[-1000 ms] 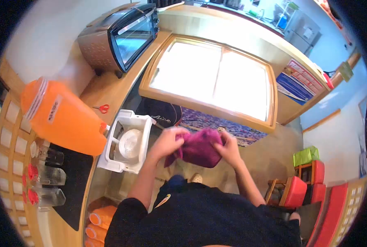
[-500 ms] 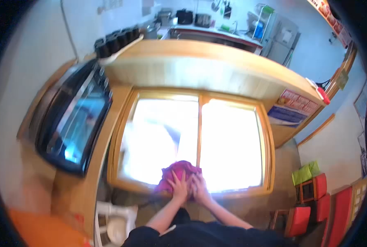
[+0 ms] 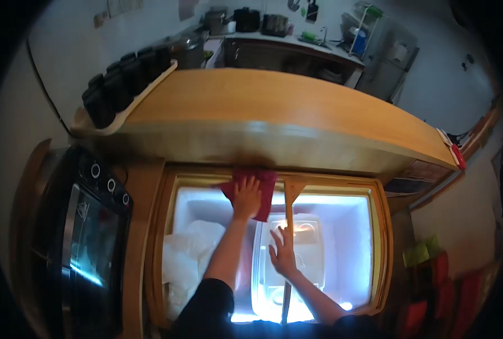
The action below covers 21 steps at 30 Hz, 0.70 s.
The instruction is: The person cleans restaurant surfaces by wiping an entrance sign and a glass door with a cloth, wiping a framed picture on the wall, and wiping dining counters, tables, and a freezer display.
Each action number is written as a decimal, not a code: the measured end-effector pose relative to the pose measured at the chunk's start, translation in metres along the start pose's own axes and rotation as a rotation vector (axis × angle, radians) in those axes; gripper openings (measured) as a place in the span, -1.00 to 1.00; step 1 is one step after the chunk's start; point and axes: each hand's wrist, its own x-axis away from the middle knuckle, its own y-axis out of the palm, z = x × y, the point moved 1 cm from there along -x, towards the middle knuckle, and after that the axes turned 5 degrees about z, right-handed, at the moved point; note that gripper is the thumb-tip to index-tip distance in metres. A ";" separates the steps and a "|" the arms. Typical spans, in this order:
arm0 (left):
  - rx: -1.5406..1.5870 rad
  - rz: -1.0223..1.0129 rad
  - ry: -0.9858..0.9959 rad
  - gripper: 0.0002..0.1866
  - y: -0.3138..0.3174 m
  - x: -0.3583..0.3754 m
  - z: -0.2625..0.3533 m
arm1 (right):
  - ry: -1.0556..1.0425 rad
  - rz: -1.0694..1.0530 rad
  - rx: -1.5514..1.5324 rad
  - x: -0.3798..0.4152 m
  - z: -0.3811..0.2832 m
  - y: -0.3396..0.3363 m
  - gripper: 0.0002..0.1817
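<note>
A dark red cloth [image 3: 268,187] lies bunched against the far edge of the wood-framed glass top. My left hand [image 3: 247,198] grips and presses it there, fingers spread over the fabric, its loose corners hanging toward me. My right hand [image 3: 283,255] holds nothing. Its fingers are apart, near the wooden middle bar [image 3: 289,206] of the glass top. Below the glass, a lit white chest interior [image 3: 347,243] shows. In it are a clear lidded plastic container [image 3: 313,265] and white plastic bags [image 3: 189,248] on the left.
A black countertop oven [image 3: 99,226] stands on my left. Beyond the glass top rises a wooden counter [image 3: 296,93] with black cups [image 3: 121,85] in a tray at its left end. Red chairs [image 3: 415,316] stand at the lower right.
My left hand has carried the cloth from the near edge to the far edge. My right hand has come off the cloth. The glare is gone and the chest contents show.
</note>
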 end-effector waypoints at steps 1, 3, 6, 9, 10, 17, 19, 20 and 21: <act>-0.148 0.063 0.032 -0.49 -0.001 -0.003 -0.022 | 0.007 0.035 -0.028 -0.005 0.006 0.007 -0.45; -0.324 0.190 0.000 -0.50 -0.004 0.010 -0.076 | -0.006 0.049 -0.022 -0.006 0.012 0.013 -0.44; -0.321 0.118 -0.333 -0.47 -0.045 0.045 -0.143 | -0.082 0.009 0.009 -0.004 0.000 0.009 -0.47; -0.285 0.076 -0.478 -0.44 -0.092 0.126 -0.151 | -0.111 -0.075 -0.081 0.016 -0.028 0.002 -0.51; -0.279 0.060 -0.502 -0.43 -0.103 0.162 -0.142 | -0.121 -0.122 -0.109 0.027 -0.037 0.002 -0.52; -0.240 0.065 -0.857 -0.39 -0.126 0.390 -0.075 | -0.251 -0.315 -0.216 0.082 -0.073 0.002 -0.53; -0.299 0.096 -1.055 -0.34 -0.108 0.411 -0.036 | -0.244 -0.289 -0.210 0.094 -0.067 -0.004 -0.54; -0.309 -0.003 -1.023 -0.28 -0.100 0.411 -0.005 | -0.233 -0.284 -0.230 0.096 -0.064 -0.010 -0.54; -0.388 -0.117 -0.880 -0.25 -0.088 0.414 0.034 | -0.225 -0.287 -0.229 0.100 -0.061 -0.015 -0.55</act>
